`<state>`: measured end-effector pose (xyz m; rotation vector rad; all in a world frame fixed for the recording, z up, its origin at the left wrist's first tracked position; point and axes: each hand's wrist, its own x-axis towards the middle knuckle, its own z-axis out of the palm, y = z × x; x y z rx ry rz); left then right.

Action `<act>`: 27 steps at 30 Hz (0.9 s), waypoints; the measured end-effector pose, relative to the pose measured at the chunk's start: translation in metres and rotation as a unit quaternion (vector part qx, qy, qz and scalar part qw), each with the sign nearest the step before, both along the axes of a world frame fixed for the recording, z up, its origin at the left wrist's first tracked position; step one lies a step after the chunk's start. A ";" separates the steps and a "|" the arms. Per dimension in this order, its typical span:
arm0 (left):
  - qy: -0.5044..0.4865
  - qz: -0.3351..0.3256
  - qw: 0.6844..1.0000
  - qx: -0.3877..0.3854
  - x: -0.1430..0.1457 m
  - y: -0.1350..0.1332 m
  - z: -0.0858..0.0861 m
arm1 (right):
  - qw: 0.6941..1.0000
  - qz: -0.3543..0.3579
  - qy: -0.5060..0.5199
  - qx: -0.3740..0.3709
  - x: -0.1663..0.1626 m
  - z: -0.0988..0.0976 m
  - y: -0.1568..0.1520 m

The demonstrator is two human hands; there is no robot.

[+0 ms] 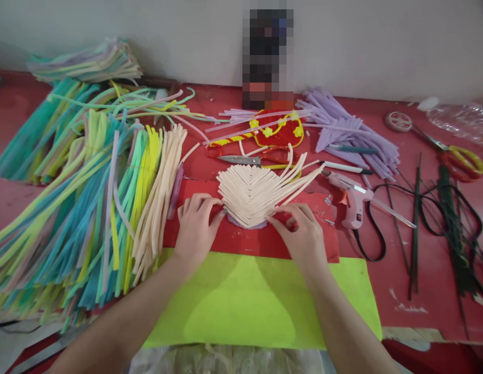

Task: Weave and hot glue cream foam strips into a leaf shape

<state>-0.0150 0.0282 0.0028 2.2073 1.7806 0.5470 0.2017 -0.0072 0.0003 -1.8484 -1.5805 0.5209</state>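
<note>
A cream leaf-shaped piece [247, 192] of pipe cleaners laid in a V pattern lies on a red sheet [315, 241]. Its strips are flush on the left, while long loose ends fan out at the upper right. A purple backing [232, 222] peeks out along the lower edge. My left hand [197, 223] pinches the left edge of the piece between thumb and fingers. At the lower right edge, my right hand [301, 228] has thumb and index finger closed on the strips. The exact contact of the fingertips is partly hidden.
Bundles of coloured pipe cleaners [101, 208] fill the left side. Scissors [241, 160] lie just behind the piece, near purple pipe cleaners [342, 132]. A pink glue gun [352, 200] with a black cord is at right, beside dark green stems [452, 228]. A yellow-green mat [249, 301] lies in front.
</note>
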 end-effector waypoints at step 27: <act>-0.008 -0.005 1.000 -0.007 0.001 0.002 -0.001 | 1.000 -0.001 0.004 -0.001 0.000 -0.001 0.000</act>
